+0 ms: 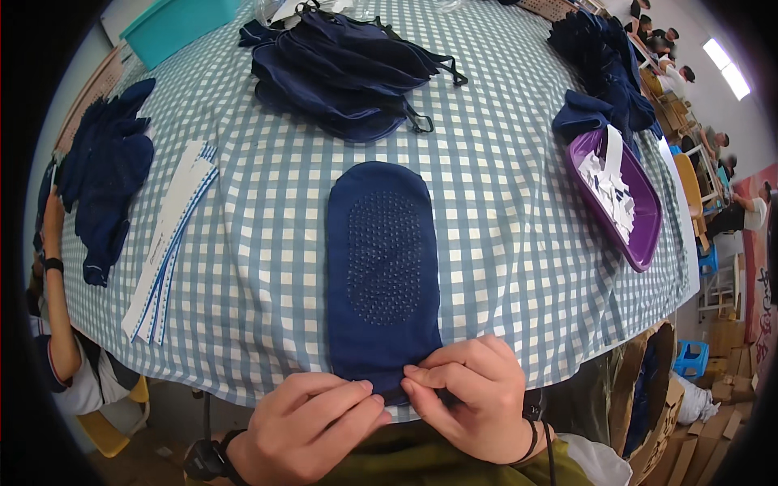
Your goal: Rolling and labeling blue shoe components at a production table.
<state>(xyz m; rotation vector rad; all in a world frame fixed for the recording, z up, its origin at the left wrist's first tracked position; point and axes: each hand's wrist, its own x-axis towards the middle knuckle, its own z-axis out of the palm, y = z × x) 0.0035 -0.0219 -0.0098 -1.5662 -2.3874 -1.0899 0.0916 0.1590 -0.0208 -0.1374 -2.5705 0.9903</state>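
Note:
A flat navy cloth piece (382, 340) with a rounded far end and an oval patch of small raised dots lies straight in front of me on the checked tablecloth. My left hand (312, 425) is closed at the left of its near edge, fingertips pressed onto the cloth. At the near right corner, my right hand (474, 397) pinches the same edge between thumb and fingers. Beyond it sits a pile of navy fabric items (340, 69) with dark loops. To the left lie long white strips (172, 243) with blue edges.
A purple tray (644, 243) holding white paper bits stands at the right, near a navy cloth heap (604, 73). More navy cloth (109, 170) lies far left, beside another person's arm (55, 243). A teal bin (178, 28) stands at the back left.

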